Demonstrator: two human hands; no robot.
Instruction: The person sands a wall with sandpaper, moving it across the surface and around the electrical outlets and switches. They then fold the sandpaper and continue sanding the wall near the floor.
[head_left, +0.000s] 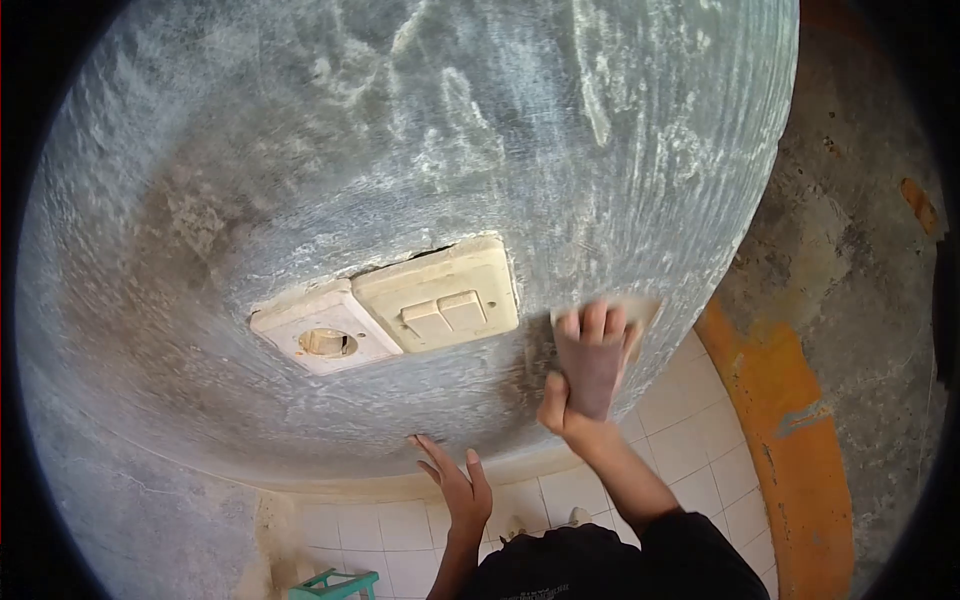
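My right hand [583,411] presses a folded brownish sheet of sandpaper [592,370] against the grey wall [560,210], just right of the switch plate. Its fingers lie over the upper part of the sheet, while the thumb is at the lower left; the hand is slightly blurred. My left hand [459,488] is open below the switches, its fingers apart and the fingertips at the wall. A cream double switch plate [380,290] and a whiter socket plate [365,352] sit side by side in the wall. Pale scratches and patches mark the wall's surface.
A dark gap runs along the switch plate's upper edge. White floor tiles [690,430] lie below, with a green stool [333,584] at lower left. On the right, an orange band [790,450] borders a rough grey surface [860,300].
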